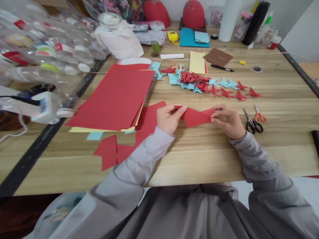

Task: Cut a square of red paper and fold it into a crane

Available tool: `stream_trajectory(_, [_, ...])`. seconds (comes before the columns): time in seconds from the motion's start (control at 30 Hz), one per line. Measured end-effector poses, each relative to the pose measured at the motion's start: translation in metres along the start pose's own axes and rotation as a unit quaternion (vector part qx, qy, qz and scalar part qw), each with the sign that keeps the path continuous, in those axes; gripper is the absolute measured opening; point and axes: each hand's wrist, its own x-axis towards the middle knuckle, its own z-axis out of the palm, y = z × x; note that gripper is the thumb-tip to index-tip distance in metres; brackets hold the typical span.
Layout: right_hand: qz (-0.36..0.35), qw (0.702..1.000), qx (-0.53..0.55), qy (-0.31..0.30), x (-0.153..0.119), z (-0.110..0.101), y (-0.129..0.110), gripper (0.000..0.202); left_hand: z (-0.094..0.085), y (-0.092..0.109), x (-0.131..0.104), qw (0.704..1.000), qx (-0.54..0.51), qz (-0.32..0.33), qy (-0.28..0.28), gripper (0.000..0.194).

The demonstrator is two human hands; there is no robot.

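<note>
Over the counter (199,166), the left hand (167,119) and right hand (229,122) pinch folded red paper (193,118), both nearly closed; matching edges should keep folds neat.

My paper (193,118) is red and folded, held sideways between my left grip (168,120) and right grip (229,122); its upper edge dips, and its lower edge makes a corner left of centre.

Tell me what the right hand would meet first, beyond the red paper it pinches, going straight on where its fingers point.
Probably the left hand, holding the other end of the red paper; depth is unclear from this view.
</note>
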Motion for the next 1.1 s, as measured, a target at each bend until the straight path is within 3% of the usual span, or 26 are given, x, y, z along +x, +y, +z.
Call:
stream_trajectory(0.4, [0.056,0.994,0.090,0.000,0.001,-0.003,0.002,0.005,-0.005,-0.003,0.007,0.999,-0.011,-0.027,0.028,0.023])
stream_trajectory(0.77, [0.098,0.990,0.094,0.025,0.002,-0.007,0.007,0.008,-0.012,-0.005,0.014,0.998,-0.031,-0.028,0.039,0.027])
stream_trajectory(0.93, [0.054,0.997,0.060,-0.001,-0.002,-0.004,0.004,0.029,-0.009,-0.006,0.011,0.995,-0.065,-0.067,0.019,0.027])
stream_trajectory(1.1, [0.015,0.999,0.030,-0.010,-0.003,-0.001,0.000,0.026,-0.010,-0.011,0.013,0.996,-0.055,-0.074,0.016,0.028])
